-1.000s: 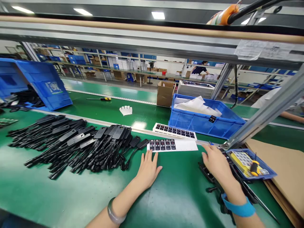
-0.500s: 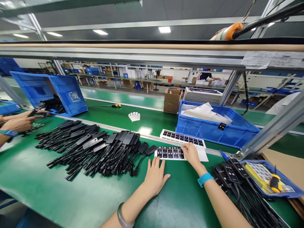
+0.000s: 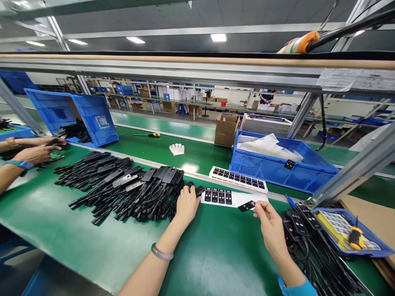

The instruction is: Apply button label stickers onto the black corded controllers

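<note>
My right hand (image 3: 271,224) pinches a black label sticker (image 3: 246,206) between thumb and fingers, tilted above the white backing sheet (image 3: 239,199). Several black stickers with small printed marks remain on the sheet's left half. My left hand (image 3: 187,204) is closed on a black cabled controller (image 3: 190,184) at the right end of a large pile of such controllers (image 3: 148,185); the fingers partly hide it. Another controller (image 3: 200,190) lies just beside that hand, touching the sheet's left edge. Controllers with labels on their faces (image 3: 298,224) are heaped right of my right hand.
Behind the sheet lie a sticker stack (image 3: 237,178) and a blue crate (image 3: 277,172) holding white paper. A shallow blue tray (image 3: 379,246) is at the right. A white glove (image 3: 177,149) and screwdriver (image 3: 148,135) lie farther back. A co-worker's hands (image 3: 33,154) work at left by a tipped blue crate (image 3: 95,123).
My right hand has peeled a sticker off the sheet and drawn it back to the right. My left hand has moved from the sheet's front edge up-left onto a controller.
</note>
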A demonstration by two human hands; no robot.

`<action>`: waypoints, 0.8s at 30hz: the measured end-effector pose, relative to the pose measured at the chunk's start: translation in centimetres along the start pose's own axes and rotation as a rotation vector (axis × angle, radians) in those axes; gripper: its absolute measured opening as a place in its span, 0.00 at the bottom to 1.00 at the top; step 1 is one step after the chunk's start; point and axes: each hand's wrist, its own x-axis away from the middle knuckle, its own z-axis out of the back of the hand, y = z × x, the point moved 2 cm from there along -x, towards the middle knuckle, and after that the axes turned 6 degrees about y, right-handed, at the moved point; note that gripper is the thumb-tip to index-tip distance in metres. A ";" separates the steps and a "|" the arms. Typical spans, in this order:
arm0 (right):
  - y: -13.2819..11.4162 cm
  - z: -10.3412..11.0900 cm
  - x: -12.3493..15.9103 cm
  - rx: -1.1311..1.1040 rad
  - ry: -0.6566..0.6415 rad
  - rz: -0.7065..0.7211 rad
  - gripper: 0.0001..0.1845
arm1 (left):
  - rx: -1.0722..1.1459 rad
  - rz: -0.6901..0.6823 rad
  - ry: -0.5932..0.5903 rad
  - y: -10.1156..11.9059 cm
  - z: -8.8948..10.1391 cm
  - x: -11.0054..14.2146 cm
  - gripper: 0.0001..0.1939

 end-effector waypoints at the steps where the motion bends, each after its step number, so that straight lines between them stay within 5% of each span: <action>1: 0.0 0.0 0.8 -0.001 -0.028 -0.004 0.17 | 0.022 0.014 -0.007 -0.2 -0.1 -0.1 0.18; 6: 0.1 -0.3 3.3 -0.020 -0.122 -0.022 0.14 | 0.221 0.107 -0.010 -0.3 0.8 0.0 0.08; 10: -0.1 -0.3 3.9 -0.083 -0.124 -0.054 0.13 | 0.531 0.183 -0.077 0.2 2.0 0.6 0.12; 19: -0.8 0.1 4.5 -0.111 -0.168 -0.098 0.11 | 1.348 0.408 -0.696 6.6 0.5 6.9 0.13; 24: -1.2 -0.1 4.6 -0.079 -0.190 -0.146 0.14 | 1.628 0.515 -0.951 7.8 1.1 8.7 0.21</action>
